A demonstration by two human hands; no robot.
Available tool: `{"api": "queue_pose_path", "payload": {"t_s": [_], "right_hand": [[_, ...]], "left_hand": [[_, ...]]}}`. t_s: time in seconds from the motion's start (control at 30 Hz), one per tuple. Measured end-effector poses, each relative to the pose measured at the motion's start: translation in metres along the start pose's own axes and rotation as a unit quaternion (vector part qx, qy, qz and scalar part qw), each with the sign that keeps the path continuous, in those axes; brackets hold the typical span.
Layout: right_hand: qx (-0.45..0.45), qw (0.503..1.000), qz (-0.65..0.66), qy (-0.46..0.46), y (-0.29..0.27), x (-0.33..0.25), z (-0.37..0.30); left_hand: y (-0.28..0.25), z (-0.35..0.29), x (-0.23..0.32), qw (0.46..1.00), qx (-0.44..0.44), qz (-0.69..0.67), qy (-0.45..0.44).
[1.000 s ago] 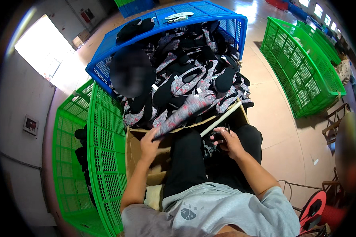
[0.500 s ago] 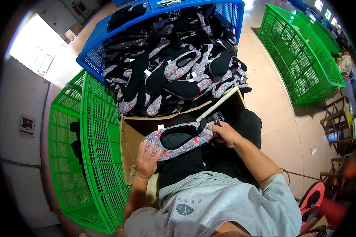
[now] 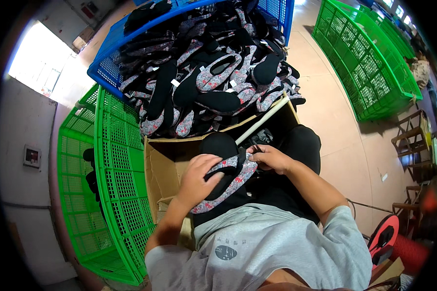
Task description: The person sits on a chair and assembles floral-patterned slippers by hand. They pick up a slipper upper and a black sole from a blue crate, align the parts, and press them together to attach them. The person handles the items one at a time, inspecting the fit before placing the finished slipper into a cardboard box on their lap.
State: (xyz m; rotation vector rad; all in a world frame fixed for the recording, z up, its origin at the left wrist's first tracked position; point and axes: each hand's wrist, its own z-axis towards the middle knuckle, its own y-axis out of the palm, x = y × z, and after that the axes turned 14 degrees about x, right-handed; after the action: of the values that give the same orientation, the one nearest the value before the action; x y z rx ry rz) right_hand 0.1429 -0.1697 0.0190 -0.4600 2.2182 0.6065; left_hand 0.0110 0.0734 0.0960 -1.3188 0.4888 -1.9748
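Observation:
A grey floral slipper (image 3: 234, 188) with red flowers and a black lining lies across my lap, tilted with its heel end up to the right. My left hand (image 3: 198, 178) is closed over the near-left side, its fingers reaching across the slipper's opening and covering part of the toe. At the heel end, my right hand (image 3: 273, 159) pinches the edge. Something small and dark shows by the right fingertips, too unclear to name. Just beyond my hands, a heap of similar slippers (image 3: 218, 72) with black soles and white tags spills toward me.
An open cardboard box (image 3: 161, 162) with a pale rod (image 3: 262, 120) across its corner sits before my knees. The heap fills a blue crate (image 3: 104, 68). Green crates stand at left (image 3: 124, 194) and far right (image 3: 359, 63). A red spool (image 3: 410, 254) is at lower right.
My left hand has moved from the slipper's toe up over its opening. The slipper has tilted more steeply, its toe lower toward me, while the right hand stays at the heel.

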Motion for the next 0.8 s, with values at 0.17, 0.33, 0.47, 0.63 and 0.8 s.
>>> {"api": "queue_pose_path", "payload": {"t_s": [0.17,0.33,0.47,0.63,0.8], "right_hand": [[0.041,0.994,-0.091,-0.050,0.002,0.020,0.007],[0.034,0.996,-0.055,-0.067,0.004,0.017,0.011],[0.042,0.996,-0.025,-0.079,0.013,0.010,0.006],[0.163,0.952,-0.036,-0.255,0.001,0.039,0.034],[0.163,0.930,0.063,-0.323,-0.003,0.027,0.019]], "left_hand": [[0.025,0.004,-0.006,0.990,-0.132,0.026,-0.040],[0.037,0.005,-0.007,0.990,-0.114,0.013,-0.087],[0.041,0.008,-0.002,0.991,-0.092,0.070,-0.064],[0.039,0.013,0.004,0.985,-0.092,0.146,0.008],[0.039,0.020,0.013,0.970,-0.144,0.197,0.013]]}}
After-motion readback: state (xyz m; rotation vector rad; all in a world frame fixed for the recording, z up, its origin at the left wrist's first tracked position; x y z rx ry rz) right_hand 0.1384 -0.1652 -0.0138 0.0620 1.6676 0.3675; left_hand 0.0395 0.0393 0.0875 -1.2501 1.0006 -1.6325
